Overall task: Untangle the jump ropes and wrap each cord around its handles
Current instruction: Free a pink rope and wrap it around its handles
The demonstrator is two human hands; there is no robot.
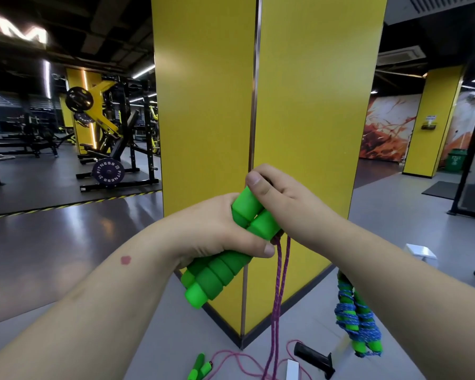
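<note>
1 rope [358, 322] on the right is wrapped already. The left hand [217, 231] squeezes 2 green handles [225, 253] together. The right hand [280, 198] grips their far end. The purple cord [279, 283] hangs loose, not wrapped yet. A pink rope [231, 357] waits on the floor.

Dim gym lit by ceiling strips [47, 78]; glare on the floor [66, 229]; wide-angle bending at edges; slight blur.

one wide camera on my head looks forward and down, close over my hands, facing a yellow pillar [258, 105] and the floor [66, 242].
</note>
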